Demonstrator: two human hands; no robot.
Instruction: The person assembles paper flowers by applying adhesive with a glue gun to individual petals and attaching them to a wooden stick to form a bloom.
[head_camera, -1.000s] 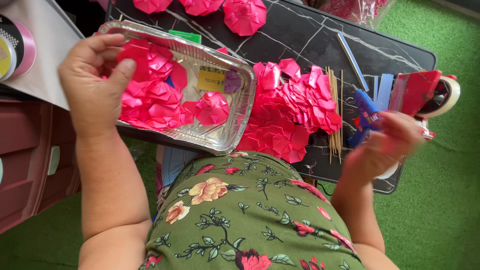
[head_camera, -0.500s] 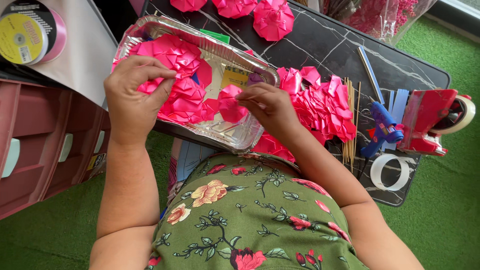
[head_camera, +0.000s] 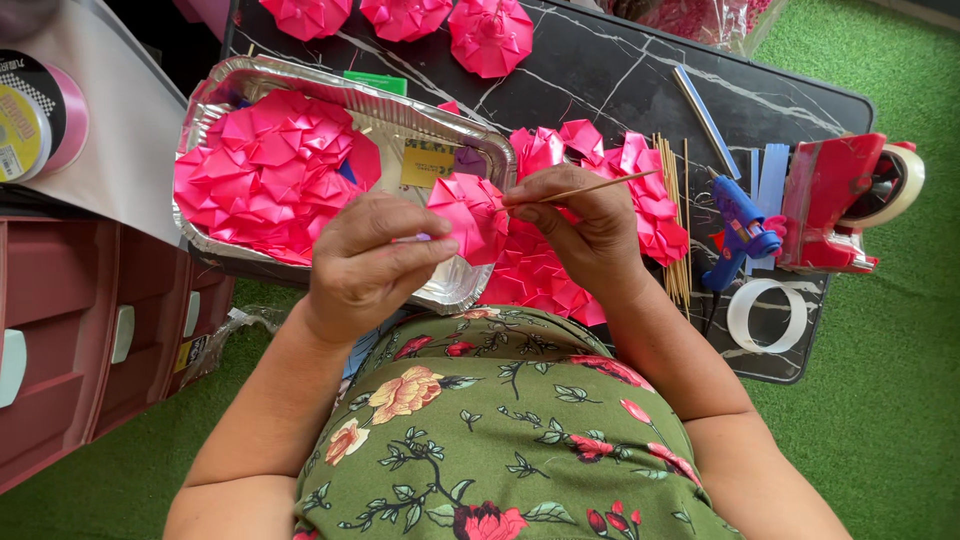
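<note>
Both hands meet over the near rim of the foil tray (head_camera: 215, 100), working one folded pink paper flower (head_camera: 470, 215) and a thin wooden skewer (head_camera: 590, 186).

Left hand (head_camera: 365, 265) is closed on the flower, thumb and fingers pinching its lower edge; right hand (head_camera: 580, 225) is pinched on the skewer, whose tip sits at the flower's middle. The flower looks very light and crisp, likely to crush or unfold if squeezed, so the folded outer edge seems the safest hold; the skewer is stiff but slender and could snap. More pink flowers fill the tray and lie heaped on the black marbled table (head_camera: 620, 70), near a blue glue gun (head_camera: 738, 225), a red tape dispenser (head_camera: 835, 205) and a bundle of skewers (head_camera: 680, 270).
</note>
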